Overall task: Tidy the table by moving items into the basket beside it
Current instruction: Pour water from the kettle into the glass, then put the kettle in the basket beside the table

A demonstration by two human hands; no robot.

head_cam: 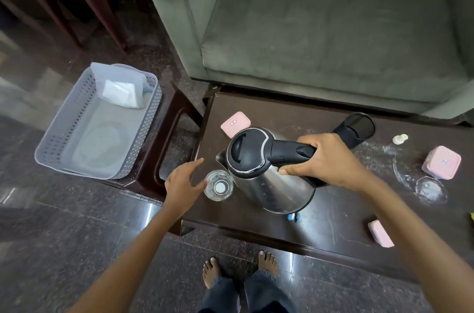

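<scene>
My right hand (325, 158) grips the black handle of a steel electric kettle (266, 182), held tilted above the dark wooden table (333, 225) with its spout to the left. My left hand (183, 183) hovers open, fingers spread, just left of a clear drinking glass (218, 185) near the table's left edge. The grey perforated basket (64, 138) sits on a low stool to the left; it holds a clear plastic container with white paper (120, 89).
On the table lie a pink lid (235, 124), a black mesh cup on its side (355, 130), a pink box (441, 162), a clear glass lid (431, 189), another pink piece (380, 233) and a small white stopper (400, 138). A grey sofa (333, 30) stands behind it.
</scene>
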